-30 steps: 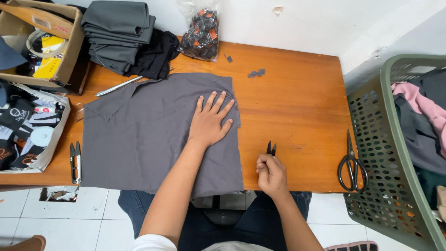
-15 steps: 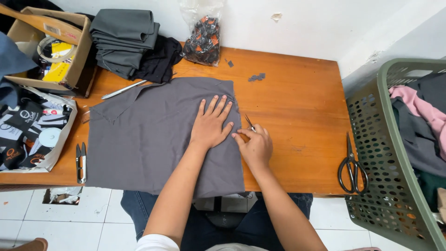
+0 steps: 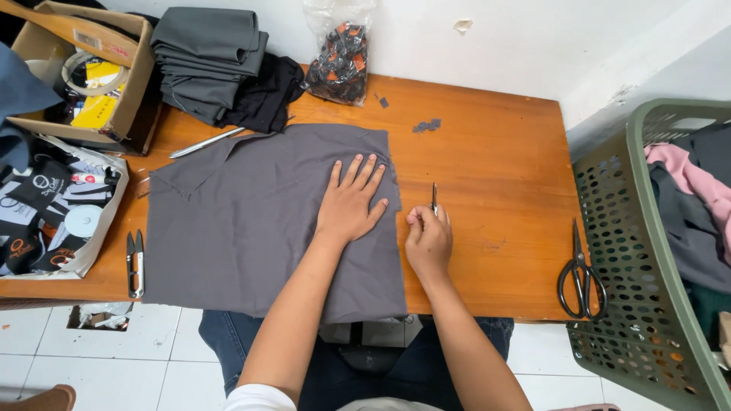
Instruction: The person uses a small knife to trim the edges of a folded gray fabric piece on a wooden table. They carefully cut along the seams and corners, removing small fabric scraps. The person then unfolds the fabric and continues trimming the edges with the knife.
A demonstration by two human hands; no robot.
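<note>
Nearest the viewer, blue denim-clad legs [image 3: 358, 365] are seen below the front edge of the orange wooden table [image 3: 495, 167]. The right hand [image 3: 429, 242] is curled shut around a small thread snip [image 3: 434, 198], whose dark tip points away from the body, just beside the right edge of the grey cloth [image 3: 259, 221]. The left hand [image 3: 352, 204] is laid flat on that cloth with the fingers spread, nothing being gripped by it. The cloth is spread over the middle of the table, its near edge hanging slightly over the front.

At the front left, a second thread snip [image 3: 135, 262] is laid just beside the cloth. At the right, large black scissors [image 3: 581, 274] are laid near the table's edge, next to a green perforated basket [image 3: 624, 251] filled with pink and dark garments. At the left edge, an open white bag [image 3: 91, 251] of black-and-white printed labels is seen.

Farther back, a silver rod [image 3: 207, 141] is laid beside the cloth's far corner, and small grey scraps [image 3: 426, 125] are scattered on the wood. At the wall, a brown cardboard box [image 3: 114, 53] with yellow items inside, a stack of folded grey fabric [image 3: 209, 61] and a clear plastic bag [image 3: 343, 57] of dark and orange pieces are lined up.
</note>
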